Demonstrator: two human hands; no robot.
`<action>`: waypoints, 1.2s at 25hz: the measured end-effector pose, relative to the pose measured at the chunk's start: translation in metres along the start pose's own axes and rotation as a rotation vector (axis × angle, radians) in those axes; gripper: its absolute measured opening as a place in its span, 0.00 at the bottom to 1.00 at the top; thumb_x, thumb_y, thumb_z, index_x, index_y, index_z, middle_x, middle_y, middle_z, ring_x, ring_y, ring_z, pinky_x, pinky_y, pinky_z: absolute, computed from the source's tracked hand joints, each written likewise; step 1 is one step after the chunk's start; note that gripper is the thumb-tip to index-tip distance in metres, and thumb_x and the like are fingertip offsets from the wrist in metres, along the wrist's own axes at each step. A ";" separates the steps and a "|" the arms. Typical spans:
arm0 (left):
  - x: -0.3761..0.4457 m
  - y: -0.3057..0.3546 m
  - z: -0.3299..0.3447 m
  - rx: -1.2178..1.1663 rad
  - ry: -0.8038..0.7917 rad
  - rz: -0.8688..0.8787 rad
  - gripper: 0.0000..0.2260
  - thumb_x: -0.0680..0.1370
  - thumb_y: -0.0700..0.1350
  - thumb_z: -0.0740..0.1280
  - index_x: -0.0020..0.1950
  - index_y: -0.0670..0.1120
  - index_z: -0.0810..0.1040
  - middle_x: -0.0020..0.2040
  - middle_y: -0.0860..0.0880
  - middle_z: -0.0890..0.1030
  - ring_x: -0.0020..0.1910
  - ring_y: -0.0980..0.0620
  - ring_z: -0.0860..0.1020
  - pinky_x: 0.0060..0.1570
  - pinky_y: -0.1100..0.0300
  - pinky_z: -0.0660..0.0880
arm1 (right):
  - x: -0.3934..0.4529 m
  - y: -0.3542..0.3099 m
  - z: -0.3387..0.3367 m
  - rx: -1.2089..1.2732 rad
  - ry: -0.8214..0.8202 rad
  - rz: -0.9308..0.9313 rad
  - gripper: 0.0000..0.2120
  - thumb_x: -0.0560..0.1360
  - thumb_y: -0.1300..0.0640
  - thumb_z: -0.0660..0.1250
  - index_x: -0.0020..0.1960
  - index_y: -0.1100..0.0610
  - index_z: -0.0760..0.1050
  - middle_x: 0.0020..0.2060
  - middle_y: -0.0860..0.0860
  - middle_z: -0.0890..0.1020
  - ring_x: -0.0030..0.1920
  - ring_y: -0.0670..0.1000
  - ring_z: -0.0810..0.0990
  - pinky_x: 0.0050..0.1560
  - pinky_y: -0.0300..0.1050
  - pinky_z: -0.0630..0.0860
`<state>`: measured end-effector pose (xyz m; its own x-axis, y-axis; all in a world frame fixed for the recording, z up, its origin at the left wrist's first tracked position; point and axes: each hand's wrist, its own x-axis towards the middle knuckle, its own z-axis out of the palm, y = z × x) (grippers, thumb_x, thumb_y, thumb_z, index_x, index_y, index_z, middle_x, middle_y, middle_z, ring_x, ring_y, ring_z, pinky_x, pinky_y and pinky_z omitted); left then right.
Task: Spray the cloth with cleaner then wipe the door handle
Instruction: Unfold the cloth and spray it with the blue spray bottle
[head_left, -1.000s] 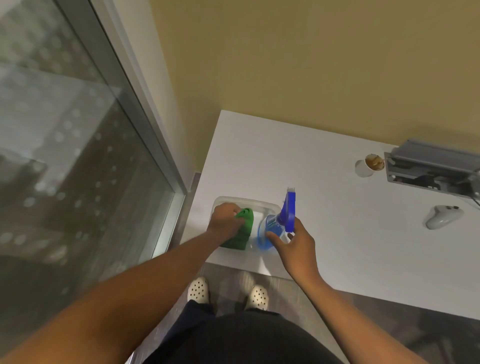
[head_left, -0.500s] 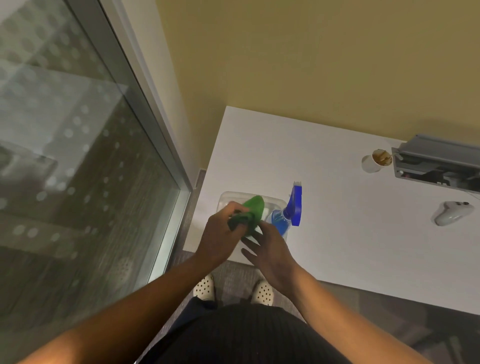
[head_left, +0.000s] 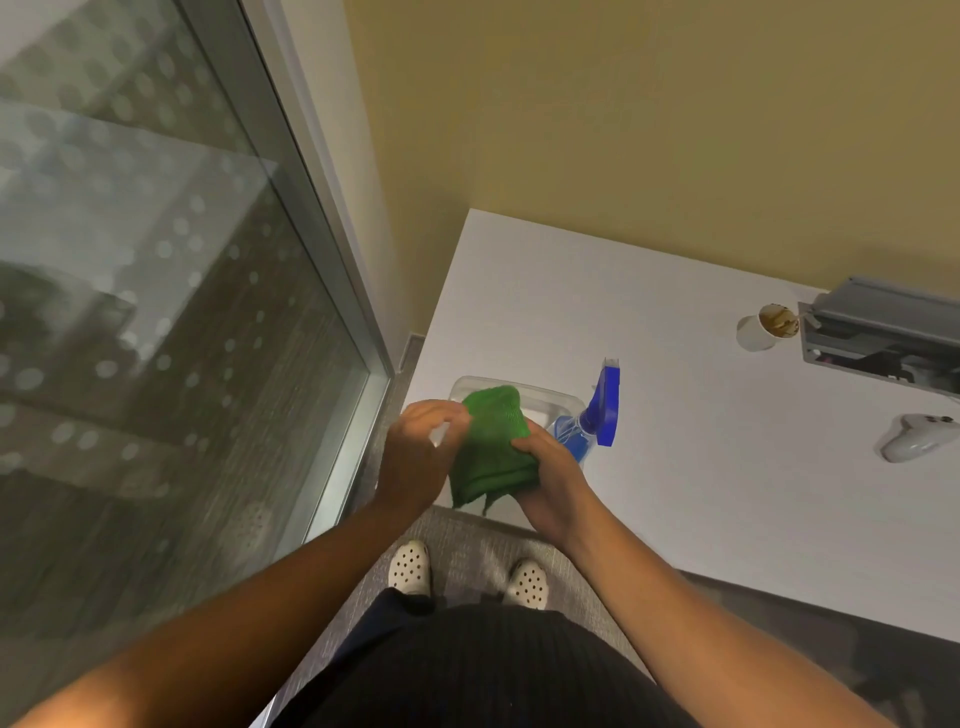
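A green cloth (head_left: 492, 447) is held up between both hands, just above the near left corner of the white table (head_left: 701, 415). My left hand (head_left: 421, 454) grips its left edge and my right hand (head_left: 550, 483) grips its right and lower side. Behind the cloth stands a blue spray bottle (head_left: 597, 410) with a blue trigger head, untouched, beside a clear plastic tray (head_left: 524, 400). No door handle shows in the head view.
A glass door or panel with a metal frame (head_left: 322, 270) fills the left. On the table's far right are a paper cup (head_left: 763, 327), a grey device (head_left: 883, 332) and a white game controller (head_left: 919, 436). A yellow wall rises behind.
My left hand lifted the green cloth out of the tray. My right hand let go of the spray bottle and came across to take the cloth's other side.
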<state>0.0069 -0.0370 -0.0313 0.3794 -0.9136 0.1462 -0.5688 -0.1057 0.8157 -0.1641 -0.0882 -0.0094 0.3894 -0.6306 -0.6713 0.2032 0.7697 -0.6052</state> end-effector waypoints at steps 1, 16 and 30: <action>0.002 -0.004 0.001 -0.039 0.073 -0.149 0.10 0.81 0.45 0.67 0.49 0.42 0.86 0.48 0.46 0.87 0.50 0.49 0.84 0.53 0.47 0.82 | 0.000 0.002 0.001 0.010 0.000 -0.017 0.17 0.84 0.63 0.63 0.72 0.60 0.77 0.59 0.62 0.82 0.55 0.59 0.82 0.48 0.51 0.82; 0.021 0.040 -0.009 -1.107 -0.459 -0.961 0.20 0.83 0.49 0.65 0.72 0.40 0.77 0.62 0.39 0.85 0.58 0.41 0.86 0.55 0.48 0.82 | -0.011 0.007 -0.005 0.121 -0.038 -0.076 0.20 0.75 0.60 0.72 0.67 0.55 0.79 0.58 0.59 0.86 0.57 0.60 0.85 0.49 0.53 0.85; 0.039 0.033 -0.018 -1.337 -0.438 -1.010 0.19 0.82 0.51 0.65 0.65 0.39 0.83 0.61 0.37 0.85 0.57 0.38 0.85 0.65 0.39 0.75 | -0.019 0.009 -0.003 -0.007 -0.006 -0.110 0.20 0.85 0.67 0.65 0.74 0.52 0.77 0.67 0.58 0.84 0.66 0.62 0.83 0.59 0.58 0.85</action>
<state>0.0158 -0.0691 0.0116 -0.1632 -0.7515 -0.6392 0.7848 -0.4915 0.3775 -0.1727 -0.0695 -0.0040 0.3704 -0.7107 -0.5981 0.2389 0.6951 -0.6780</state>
